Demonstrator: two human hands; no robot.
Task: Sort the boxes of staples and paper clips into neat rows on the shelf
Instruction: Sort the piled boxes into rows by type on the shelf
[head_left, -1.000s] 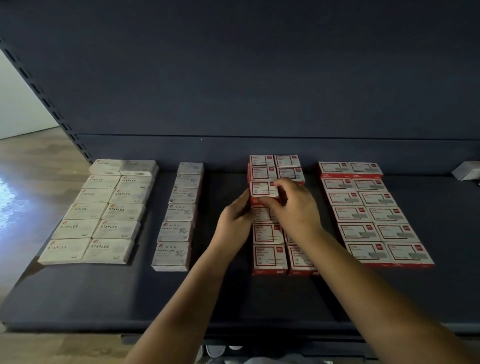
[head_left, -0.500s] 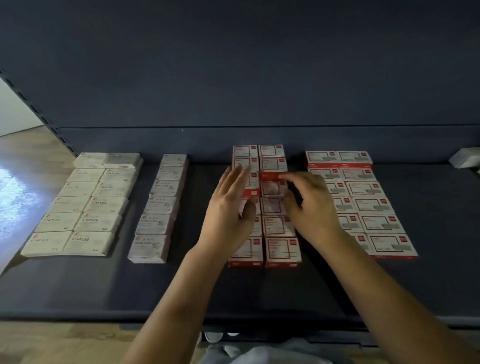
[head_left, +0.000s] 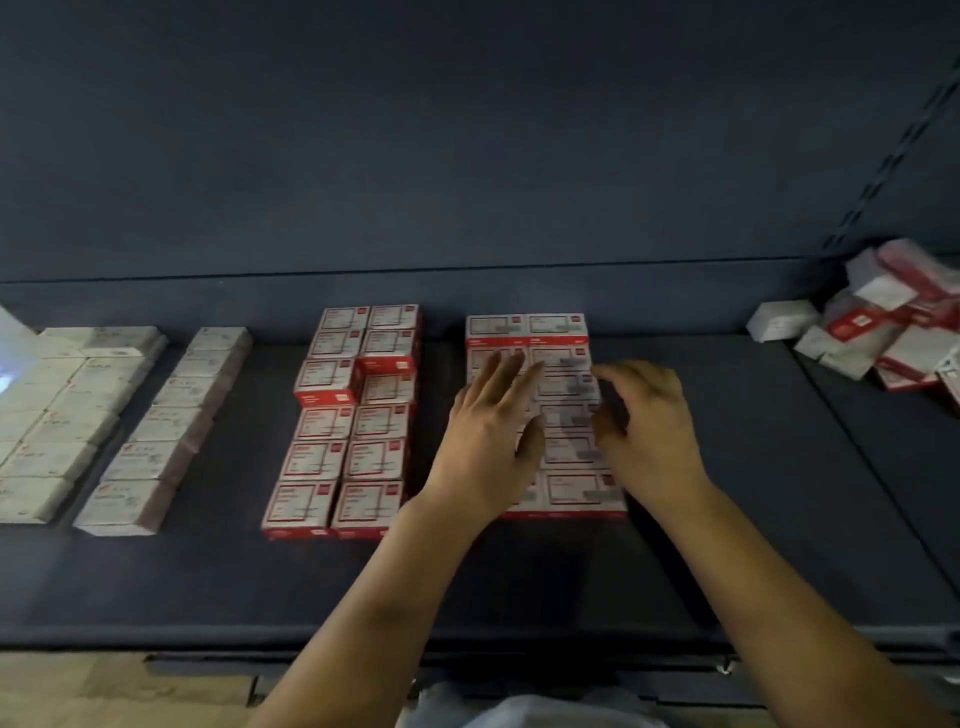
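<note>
On the dark shelf lie four groups of small boxes. Far left is a double row of white staple boxes, then a single row of white paper clip boxes. In the middle stands a double row of red-and-white boxes, one box stacked higher. To its right is another red-and-white double row. My left hand hovers over this row with fingers spread. My right hand is at the row's right side, fingers loosely bent, holding nothing.
A loose heap of unsorted red and white boxes lies at the shelf's far right, by the slotted upright. The shelf's back panel rises behind the rows. Wooden floor shows below at the left.
Both hands left the middle red rows and moved right, over the right-hand red rows. The view swung right, bringing the heap of loose boxes into sight.
</note>
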